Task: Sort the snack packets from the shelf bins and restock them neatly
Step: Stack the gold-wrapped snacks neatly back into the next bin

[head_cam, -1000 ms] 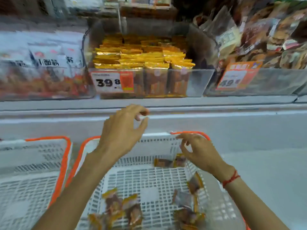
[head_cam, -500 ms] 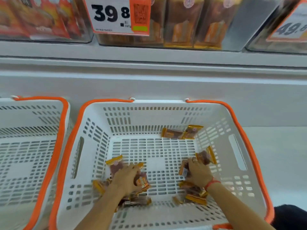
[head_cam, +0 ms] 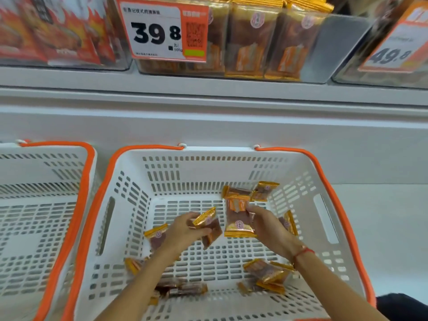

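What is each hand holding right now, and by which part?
The left hand pinches a snack packet by its left edge. The right hand holds another packet upright, its grip on the right edge, above the basket.

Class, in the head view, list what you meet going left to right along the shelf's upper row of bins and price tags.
Red flame-print packets → 39.8 price tag → gold-edged snack packets → 49.8 price tag.

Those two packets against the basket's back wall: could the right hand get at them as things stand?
Probably yes. The two packets lie uncovered just beyond the right hand, with nothing between. But that hand already grips a packet, so taking more could be awkward.
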`<state>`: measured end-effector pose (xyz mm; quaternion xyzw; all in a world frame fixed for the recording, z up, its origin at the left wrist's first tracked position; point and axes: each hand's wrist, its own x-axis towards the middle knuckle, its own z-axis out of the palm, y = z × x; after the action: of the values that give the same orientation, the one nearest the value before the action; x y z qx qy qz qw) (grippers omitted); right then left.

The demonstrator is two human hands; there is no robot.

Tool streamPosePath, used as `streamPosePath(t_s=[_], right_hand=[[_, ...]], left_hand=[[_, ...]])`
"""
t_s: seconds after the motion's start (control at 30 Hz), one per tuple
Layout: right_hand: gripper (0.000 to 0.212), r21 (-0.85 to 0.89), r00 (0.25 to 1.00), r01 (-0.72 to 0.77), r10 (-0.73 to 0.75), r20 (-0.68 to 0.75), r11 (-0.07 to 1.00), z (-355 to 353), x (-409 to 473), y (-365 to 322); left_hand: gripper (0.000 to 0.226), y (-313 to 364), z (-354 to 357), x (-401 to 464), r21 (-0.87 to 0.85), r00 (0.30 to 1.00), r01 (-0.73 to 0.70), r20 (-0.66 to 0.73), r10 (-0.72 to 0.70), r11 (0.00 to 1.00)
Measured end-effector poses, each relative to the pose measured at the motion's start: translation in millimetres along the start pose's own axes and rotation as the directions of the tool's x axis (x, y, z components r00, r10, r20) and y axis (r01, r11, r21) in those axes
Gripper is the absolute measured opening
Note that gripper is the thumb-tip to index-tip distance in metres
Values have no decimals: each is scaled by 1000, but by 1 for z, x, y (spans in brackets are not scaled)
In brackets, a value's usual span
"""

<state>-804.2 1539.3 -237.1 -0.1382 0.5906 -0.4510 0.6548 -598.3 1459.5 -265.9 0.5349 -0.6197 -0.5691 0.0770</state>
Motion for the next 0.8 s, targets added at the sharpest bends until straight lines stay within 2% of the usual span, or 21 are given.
streamPosePath(t_s=[0.03, 0.1, 0.17, 0.23, 0.27, 0.3, 0.37, 0.4, 0.47, 0.53, 0.57, 0.6, 0.67, 0.7, 0.8], right_hand=[[25, 9, 998, 31, -32, 55, 999, 6, -7, -6], [22, 40, 993, 76, -79, 88, 996, 14, -13, -12], [18, 9, 992, 116, -116, 45, 993, 20, -13, -14], [17, -157, 983, 174, -180, -23, 972, 25, -13, -17], [19, -275, 973, 207, -228, -46, 939, 25, -12, -22], [22, -394, 964, 232, -265, -29, 889, 26, -14, -29], [21, -553, 960, 274, -256, 111, 787, 25, -18, -44], [19, -602, 957, 290, -226, 182, 744, 26, -19, -52], [15, -664, 945, 328, -231, 233, 672, 30, -19, -63], [16, -693, 927, 358, -330, 180, 626, 31, -11, -64], [22, -692, 929, 334, -346, 128, 640, 29, -7, -62], [31, -659, 949, 277, -309, 71, 700, 24, -4, -58], [46, -506, 984, 151, -180, -9, 849, 18, -1, -50], [50, -445, 987, 129, -160, -32, 886, 15, 0, -45], [48, -474, 979, 159, -199, -36, 866, 13, 2, -27]], left_hand=[[10, 15, -1, -6, -106, 1000, 1, 15, 0, 994], [14, 36, -1, -16, -301, 999, 40, 37, -30, 953], [14, 46, 3, -19, -437, 996, 84, 57, -66, 896], [18, 55, 7, -23, -576, 989, 148, 90, -118, 804], [27, 57, 6, -25, -619, 982, 189, 113, -152, 762], [42, 57, 3, -25, -635, 974, 227, 157, -164, 739], [73, 54, -4, -24, -614, 940, 301, 319, -118, 730], [76, 52, -8, -24, -566, 907, 328, 413, -84, 756], [58, 51, -15, -26, -435, 846, 305, 533, -31, 847], [40, 47, -15, -24, -436, 836, 290, 549, -4, 852], [38, 46, -12, -22, -472, 852, 281, 524, 9, 836], [38, 43, -8, -20, -521, 882, 263, 471, 18, 812], [33, 38, -4, -13, -596, 929, 247, 370, -12, 764], [30, 35, -4, -12, -611, 934, 255, 357, -26, 750], [33, 31, 0, -12, -563, 901, 308, 431, -46, 767]])
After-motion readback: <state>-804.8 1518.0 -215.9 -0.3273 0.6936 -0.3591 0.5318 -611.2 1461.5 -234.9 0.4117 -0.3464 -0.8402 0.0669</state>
